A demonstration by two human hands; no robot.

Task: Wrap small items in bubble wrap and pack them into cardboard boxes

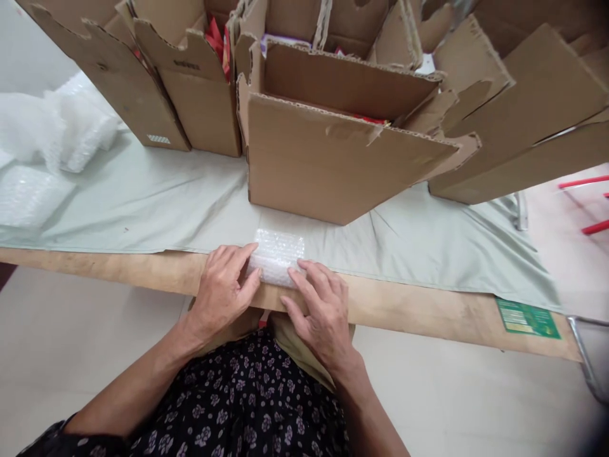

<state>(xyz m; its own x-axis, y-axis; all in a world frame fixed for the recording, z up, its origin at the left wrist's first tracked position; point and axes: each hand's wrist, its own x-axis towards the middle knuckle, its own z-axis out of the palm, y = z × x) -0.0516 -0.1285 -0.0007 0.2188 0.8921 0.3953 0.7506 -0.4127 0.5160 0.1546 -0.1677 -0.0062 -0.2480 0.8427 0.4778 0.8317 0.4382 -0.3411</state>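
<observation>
A small folded piece of clear bubble wrap (pixel 278 251) lies flat at the table's front edge, partly on the cloth and partly on bare wood. My left hand (pixel 224 285) holds its left side, thumb and forefinger closed against the edge. From the right, my right hand (pixel 321 301) grips it with curled fingertips pressed on the right side, while the thumb sits lower, near the wooden edge. Whether anything is wrapped inside cannot be made out.
An open cardboard box (pixel 328 158) stands just beyond the wrap. More open boxes (pixel 200 108) line the back, some with red items inside. Loose bubble wrap (pixel 33 193) is piled at left. A pale green cloth (pixel 157 197) covers the wooden table (pixel 413 311); a green label (pixel 528 318) lies at right.
</observation>
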